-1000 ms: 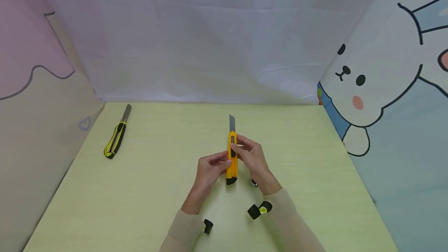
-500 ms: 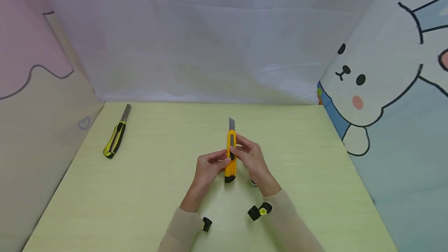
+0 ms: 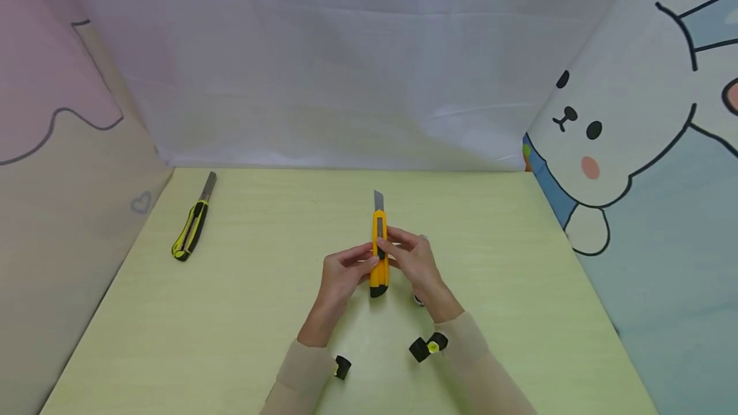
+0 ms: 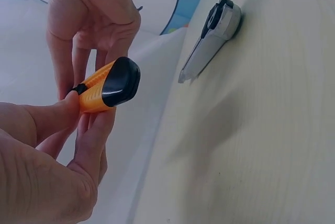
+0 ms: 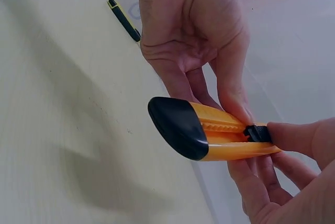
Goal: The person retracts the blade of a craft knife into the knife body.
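Note:
An orange utility knife [image 3: 378, 268] with a black end cap is held upright above the table, its grey blade [image 3: 378, 201] showing at the top. My left hand [image 3: 344, 276] pinches its lower body from the left, thumb in front. From the right my right hand [image 3: 416, 264] grips the body, its thumb on the black slider [image 5: 258, 133]. The end cap [image 4: 121, 81] faces the left wrist camera. Beneath my right hand a grey-white utility knife [image 4: 212, 41] lies on the table, mostly hidden in the head view.
A yellow-green and black utility knife [image 3: 191, 226] lies at the table's far left, blade out and pointing away. Pale cloth [image 3: 346, 82] hangs behind the table [image 3: 259, 229], with printed sheets at both sides. Black-and-yellow wrist devices [image 3: 428, 346] sit at the sleeves.
The orange knife's exposed blade became shorter in the first half second as the slider and right thumb moved down the body. Since then the knife has risen slightly, with both hands still holding it.

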